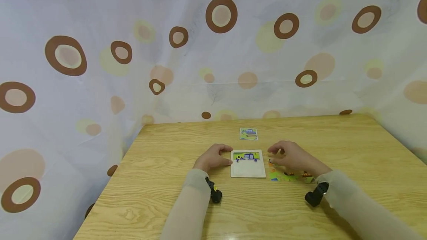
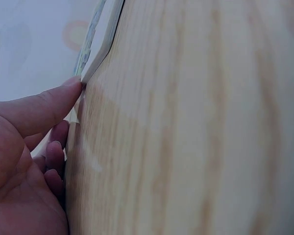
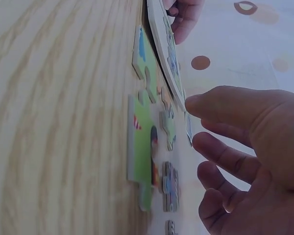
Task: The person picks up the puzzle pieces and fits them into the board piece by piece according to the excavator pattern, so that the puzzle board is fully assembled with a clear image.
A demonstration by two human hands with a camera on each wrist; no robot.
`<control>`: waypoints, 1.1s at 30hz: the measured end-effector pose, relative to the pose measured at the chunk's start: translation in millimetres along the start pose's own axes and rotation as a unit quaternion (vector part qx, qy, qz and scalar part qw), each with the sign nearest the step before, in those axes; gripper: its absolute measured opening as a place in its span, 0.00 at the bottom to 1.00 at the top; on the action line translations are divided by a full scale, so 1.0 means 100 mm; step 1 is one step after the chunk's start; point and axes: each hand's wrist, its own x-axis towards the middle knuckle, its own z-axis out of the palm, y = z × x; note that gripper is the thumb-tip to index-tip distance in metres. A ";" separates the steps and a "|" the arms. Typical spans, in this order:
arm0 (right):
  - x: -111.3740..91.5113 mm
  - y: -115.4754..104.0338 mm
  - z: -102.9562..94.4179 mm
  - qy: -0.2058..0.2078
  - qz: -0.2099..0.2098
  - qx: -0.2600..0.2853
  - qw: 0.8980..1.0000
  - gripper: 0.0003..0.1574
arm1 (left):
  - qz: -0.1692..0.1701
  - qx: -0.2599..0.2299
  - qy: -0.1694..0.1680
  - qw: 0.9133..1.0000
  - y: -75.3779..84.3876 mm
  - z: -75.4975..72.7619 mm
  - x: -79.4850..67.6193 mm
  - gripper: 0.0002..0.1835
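A white square puzzle tray (image 1: 247, 170) lies flat on the table, with joined jigsaw pieces (image 1: 247, 156) showing a blue vehicle along its far part. My left hand (image 1: 213, 157) is at the tray's left side. In the left wrist view its thumb (image 2: 49, 105) touches the tray's edge (image 2: 103, 44), while the other fingers lie low by the tabletop. My right hand (image 1: 291, 155) hovers just off the tray's right side, fingers loosely bent and nothing between them. Beneath it are loose green jigsaw pieces (image 3: 140, 142), partly hidden from the head view.
A picture card (image 1: 248, 134) with a blue vehicle lies beyond the tray. The wooden table (image 1: 173, 158) meets a patterned cloth (image 1: 186, 95) at its back and left. Each wrist carries a small black camera (image 1: 216, 195).
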 end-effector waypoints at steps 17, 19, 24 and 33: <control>-0.02 0.14 0.02 -0.046 0.010 0.011 0.999 0.24 | -0.006 -0.009 0.000 1.000 -0.01 -0.02 0.01 0.25; -0.02 0.12 0.02 -0.048 0.010 0.010 0.999 0.24 | -0.008 -0.009 0.000 1.000 -0.01 -0.02 0.01 0.25; -0.01 0.10 0.03 -0.050 0.016 0.019 0.998 0.24 | -0.010 -0.004 0.003 1.000 -0.01 -0.01 0.00 0.24; 0.01 0.13 0.05 -0.041 0.012 0.016 0.999 0.22 | -0.005 0.002 0.005 1.000 0.01 -0.01 0.00 0.25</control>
